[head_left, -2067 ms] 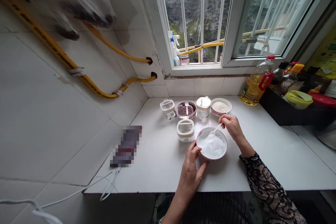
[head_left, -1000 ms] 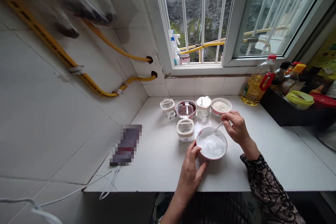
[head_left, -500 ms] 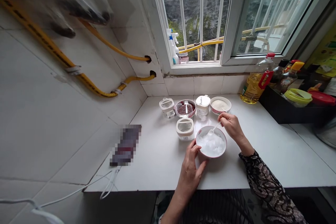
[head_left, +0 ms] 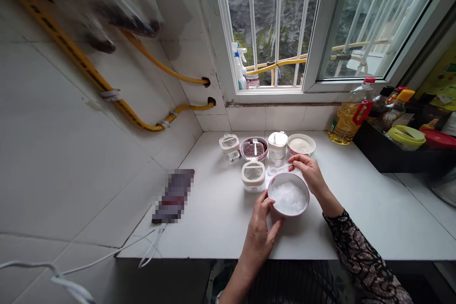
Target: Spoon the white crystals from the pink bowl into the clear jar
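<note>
"How are they held?"
"The left hand point(head_left: 262, 224) curls partly closed around the near-left side of the bowl point(head_left: 289, 177), probably steadying it. The right hand point(head_left: 307, 171) pinches the white spoon point(head_left: 273, 170) by its handle, likely for control."
"Where's the spoon?"
"Left of the right hand, beyond the bowl's far rim; I cannot tell whether it touches the table point(head_left: 213, 228)."
"And farther out?"
"A lidded jar point(head_left: 253, 185) stands beyond the left hand, probably for easy reach."

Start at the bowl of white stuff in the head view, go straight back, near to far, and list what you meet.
White-filled bowl → white spoon in the right hand → white-lidded jar → tiled wall strip → barred window.
</note>
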A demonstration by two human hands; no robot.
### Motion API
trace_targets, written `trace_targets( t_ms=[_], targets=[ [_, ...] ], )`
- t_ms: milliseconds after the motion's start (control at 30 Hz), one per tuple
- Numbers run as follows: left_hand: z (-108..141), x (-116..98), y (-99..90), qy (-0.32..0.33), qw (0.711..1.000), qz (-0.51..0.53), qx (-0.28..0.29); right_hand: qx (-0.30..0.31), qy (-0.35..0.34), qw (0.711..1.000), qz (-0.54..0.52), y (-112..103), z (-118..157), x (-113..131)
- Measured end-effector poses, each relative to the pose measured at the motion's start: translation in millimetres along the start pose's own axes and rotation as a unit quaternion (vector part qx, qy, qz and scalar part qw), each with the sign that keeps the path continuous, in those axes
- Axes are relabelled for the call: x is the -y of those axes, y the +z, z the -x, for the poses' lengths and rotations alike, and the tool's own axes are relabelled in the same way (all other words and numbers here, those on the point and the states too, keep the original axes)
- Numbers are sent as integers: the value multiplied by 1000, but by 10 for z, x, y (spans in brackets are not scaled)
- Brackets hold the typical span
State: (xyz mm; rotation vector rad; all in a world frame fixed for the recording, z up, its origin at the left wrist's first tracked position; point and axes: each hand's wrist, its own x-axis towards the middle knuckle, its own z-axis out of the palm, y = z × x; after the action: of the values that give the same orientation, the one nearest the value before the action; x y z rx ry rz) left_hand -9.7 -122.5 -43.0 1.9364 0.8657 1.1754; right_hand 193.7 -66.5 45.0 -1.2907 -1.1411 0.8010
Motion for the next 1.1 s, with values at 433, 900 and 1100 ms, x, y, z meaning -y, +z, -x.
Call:
trace_targets(
  t_ms=[433, 900, 1100],
  targets=[
    [6, 33, 3, -8, 1000, 12, 3, 38, -343, 899, 268, 217, 173, 146],
    [10, 12, -6, -4, 1000, 1, 7, 42, -185, 922, 337, -110, 37, -26],
    [5, 8, -5, -6, 1000, 9, 3, -33, -58, 972, 225, -198, 33, 52]
  ],
)
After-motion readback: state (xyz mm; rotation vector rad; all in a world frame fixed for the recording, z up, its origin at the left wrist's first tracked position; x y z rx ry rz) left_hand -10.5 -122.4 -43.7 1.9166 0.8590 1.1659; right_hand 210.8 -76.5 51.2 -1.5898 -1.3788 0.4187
